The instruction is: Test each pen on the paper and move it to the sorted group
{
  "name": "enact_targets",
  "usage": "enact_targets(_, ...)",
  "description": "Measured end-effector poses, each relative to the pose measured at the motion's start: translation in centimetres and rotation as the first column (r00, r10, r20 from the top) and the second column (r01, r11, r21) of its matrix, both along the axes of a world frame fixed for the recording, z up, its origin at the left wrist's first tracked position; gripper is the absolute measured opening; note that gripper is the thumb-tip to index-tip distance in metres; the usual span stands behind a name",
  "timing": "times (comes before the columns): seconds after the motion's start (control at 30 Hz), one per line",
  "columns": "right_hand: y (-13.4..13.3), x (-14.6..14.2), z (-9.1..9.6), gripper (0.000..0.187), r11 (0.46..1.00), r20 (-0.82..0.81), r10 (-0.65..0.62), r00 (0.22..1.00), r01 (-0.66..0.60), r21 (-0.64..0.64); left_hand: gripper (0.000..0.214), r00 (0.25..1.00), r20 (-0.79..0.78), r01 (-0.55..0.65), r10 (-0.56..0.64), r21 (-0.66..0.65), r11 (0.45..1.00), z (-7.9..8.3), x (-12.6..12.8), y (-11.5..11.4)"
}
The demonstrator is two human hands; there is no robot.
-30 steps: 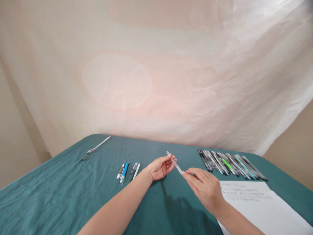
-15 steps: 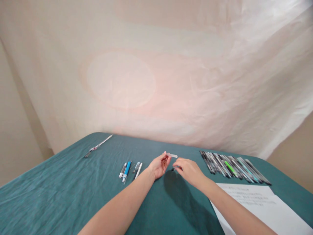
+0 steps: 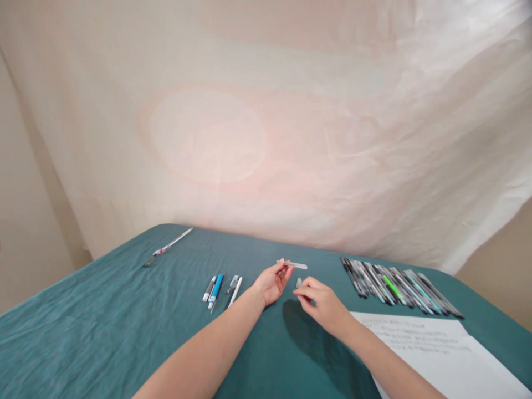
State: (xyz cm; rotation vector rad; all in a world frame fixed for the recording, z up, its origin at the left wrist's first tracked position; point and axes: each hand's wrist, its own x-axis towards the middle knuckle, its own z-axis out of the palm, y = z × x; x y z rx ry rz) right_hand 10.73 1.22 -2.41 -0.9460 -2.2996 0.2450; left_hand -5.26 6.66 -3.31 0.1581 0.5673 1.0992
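Observation:
My left hand (image 3: 272, 283) pinches a thin clear pen barrel (image 3: 296, 265) at one end, holding it level above the teal tablecloth (image 3: 103, 327). My right hand (image 3: 322, 302) is just to its right, fingers closed on a small pale pen part (image 3: 298, 282) that sticks up from the fingertips. The two hands are a short gap apart, and the barrel does not touch my right hand.
A small group of loose pen parts, one blue (image 3: 215, 288), lies left of my left hand. A row of several dark pens (image 3: 394, 285) lies at the right rear. A printed white sheet (image 3: 432, 349) is at the near right. A long slim tool (image 3: 166, 247) lies far left.
The pen, held at both ends a second ago, has come apart: my left hand keeps the clear barrel, now level, and my right hand has drawn back with a small piece.

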Motion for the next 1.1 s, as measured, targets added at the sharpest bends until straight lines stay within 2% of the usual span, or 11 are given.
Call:
enact_targets(0.1, -0.2, 0.9, 0.6, 0.019, 0.988, -0.286, -0.067, 0.956, 0.022, -0.156, 0.013, 1.000, -0.012, -0.012, 0.012, 0.011, 1.000, -0.2, 0.3, 0.0)
enact_targets(0.2, 0.1, 2.0, 0.9, 0.022, 0.960, -0.518, -0.204, 0.830, 0.066, -0.272, 0.012, 1.000, -0.024, -0.013, 0.013, 0.022, 1.000, -0.5, 0.4, 0.1)
enact_targets(0.27, 0.4, 2.5, 1.0, 0.024, 0.947, -0.585, -0.267, 0.766, 0.096, -0.307, 0.012, 0.999, -0.030, -0.009, 0.010, 0.029, 1.000, -0.7, 0.5, 0.2)
enact_targets(0.33, 0.5, 2.7, 0.9, 0.026, 0.941, -0.603, -0.292, 0.743, 0.110, -0.319, 0.012, 0.999, -0.035, -0.006, 0.007, 0.037, 0.999, -0.8, 0.5, 0.2)
enact_targets(0.63, 0.2, 2.3, 0.5, 0.025, 0.943, -0.628, -0.273, 0.729, 0.073, -0.325, 0.013, 0.998, -0.062, -0.003, 0.007, 0.073, 0.997, -0.8, 0.7, 0.0)
enact_targets(0.87, 0.2, 2.3, 0.5, 0.023, 0.948, -0.611, -0.267, 0.745, 0.090, -0.305, 0.013, 0.996, -0.086, -0.009, 0.018, 0.103, 0.995, -0.6, 0.8, -0.2)
enact_targets(1.1, 0.3, 2.3, -0.1, 0.019, 0.959, -0.531, -0.279, 0.800, 0.198, -0.204, 0.013, 0.994, -0.104, -0.016, 0.030, 0.139, 0.990, -0.5, 0.9, -0.3)
